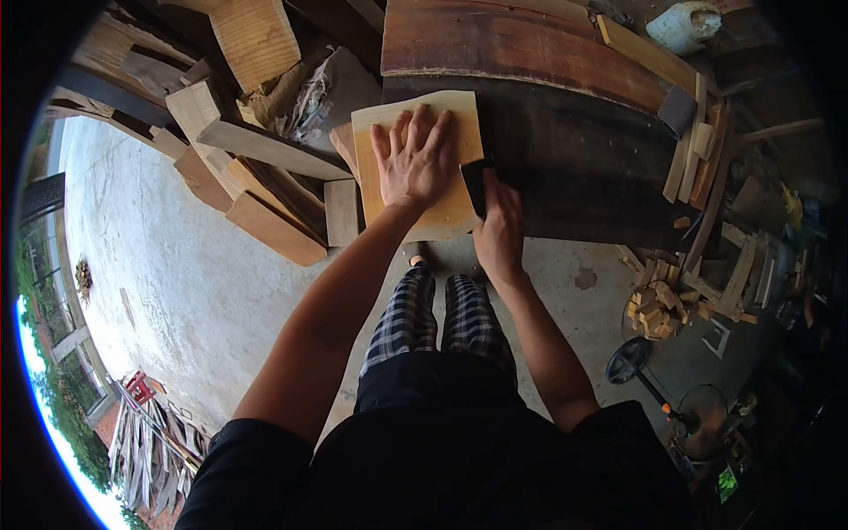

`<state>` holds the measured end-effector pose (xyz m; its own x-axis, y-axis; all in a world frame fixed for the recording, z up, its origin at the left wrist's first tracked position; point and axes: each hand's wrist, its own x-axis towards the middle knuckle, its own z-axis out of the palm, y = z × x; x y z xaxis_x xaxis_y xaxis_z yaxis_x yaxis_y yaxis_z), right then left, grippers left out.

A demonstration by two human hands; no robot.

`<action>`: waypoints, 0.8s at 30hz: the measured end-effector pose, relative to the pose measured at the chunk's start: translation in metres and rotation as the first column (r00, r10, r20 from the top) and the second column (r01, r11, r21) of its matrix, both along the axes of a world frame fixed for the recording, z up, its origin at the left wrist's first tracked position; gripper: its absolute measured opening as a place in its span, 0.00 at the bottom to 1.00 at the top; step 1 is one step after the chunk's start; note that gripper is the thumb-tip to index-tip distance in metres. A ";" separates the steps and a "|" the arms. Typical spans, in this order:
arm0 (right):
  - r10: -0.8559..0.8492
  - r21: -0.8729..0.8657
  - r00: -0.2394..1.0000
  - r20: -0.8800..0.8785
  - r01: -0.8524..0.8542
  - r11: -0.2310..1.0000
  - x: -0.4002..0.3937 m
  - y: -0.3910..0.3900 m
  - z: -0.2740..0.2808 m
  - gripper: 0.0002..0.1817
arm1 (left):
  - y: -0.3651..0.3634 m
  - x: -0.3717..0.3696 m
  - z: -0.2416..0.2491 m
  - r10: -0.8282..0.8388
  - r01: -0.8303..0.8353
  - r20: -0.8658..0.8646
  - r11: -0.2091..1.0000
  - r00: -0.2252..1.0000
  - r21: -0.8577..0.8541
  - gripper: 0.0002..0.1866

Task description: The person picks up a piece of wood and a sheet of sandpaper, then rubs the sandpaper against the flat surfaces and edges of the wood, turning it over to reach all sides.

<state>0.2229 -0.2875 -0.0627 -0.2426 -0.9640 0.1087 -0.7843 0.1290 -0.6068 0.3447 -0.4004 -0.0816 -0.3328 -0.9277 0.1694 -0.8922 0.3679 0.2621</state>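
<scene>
A pale yellow wooden board [459,208] lies on the dark wooden bench, its near end reaching the bench's front edge. My left hand [413,159] rests flat on the board with the fingers spread. At the board's right edge, my right hand [500,225] is closed on a dark flat piece that looks like sandpaper [473,184]. This piece is tilted against the edge, and the fingers partly cover it.
The dark bench [565,159] extends to the right, with a reddish-brown plank [495,40] along its back. Stacked boards [274,216] crowd the left. On the floor at right are wood offcuts [655,309] and a standing fan [629,360]. A white container [685,26] is at the back right.
</scene>
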 end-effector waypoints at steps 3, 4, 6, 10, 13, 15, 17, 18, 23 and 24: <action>0.033 -0.006 0.998 -0.052 -0.033 0.999 -0.001 0.007 0.000 0.35 | -0.001 0.001 0.001 -0.007 0.007 0.007 1.000 1.000 -0.013 0.28; 0.030 -0.001 0.999 -0.036 -0.030 1.000 -0.003 -0.003 -0.006 0.36 | 0.000 0.000 0.002 -0.002 0.002 -0.006 1.000 1.000 -0.017 0.27; 0.015 -0.004 1.000 -0.026 -0.015 1.000 -0.003 -0.031 -0.007 0.35 | 0.001 0.000 -0.001 0.000 0.000 0.000 1.000 1.000 -0.023 0.27; 0.008 -0.026 1.000 -0.001 -0.008 1.000 0.000 0.000 -0.004 0.32 | 0.000 -0.001 0.000 0.000 0.000 -0.001 1.000 1.000 -0.016 0.28; 0.052 -0.013 0.998 -0.043 -0.053 0.999 0.000 0.002 0.000 0.31 | 0.000 0.002 -0.002 0.005 -0.006 0.007 1.000 1.000 0.014 0.29; 0.033 -0.009 0.999 -0.042 -0.034 0.999 -0.003 -0.026 0.001 0.32 | 0.000 0.002 -0.001 -0.001 0.002 0.013 1.000 1.000 -0.013 0.29; 0.015 -0.045 0.999 -0.035 -0.017 0.999 -0.001 -0.032 -0.005 0.33 | 0.000 0.002 0.001 0.003 -0.003 0.009 1.000 1.000 -0.016 0.29; 0.017 -0.042 1.000 -0.023 -0.018 0.999 0.000 -0.025 -0.004 0.33 | 0.000 0.001 0.002 0.006 -0.006 -0.004 1.000 1.000 0.002 0.29; 0.074 -0.018 0.995 -0.070 -0.076 0.997 -0.001 0.003 -0.003 0.34 | 0.000 0.003 -0.003 -0.007 0.007 0.027 1.000 1.000 -0.005 0.31; 0.062 -0.015 0.995 -0.077 -0.064 0.998 -0.002 -0.010 -0.002 0.34 | 0.000 0.002 -0.003 0.003 -0.003 0.003 1.000 1.000 0.010 0.31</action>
<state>0.2206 -0.2976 -0.0651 -0.1720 -0.9749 0.1411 -0.8345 0.0680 -0.5469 0.3466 -0.4007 -0.0847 -0.3306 -0.9302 0.1594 -0.8939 0.3628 0.2634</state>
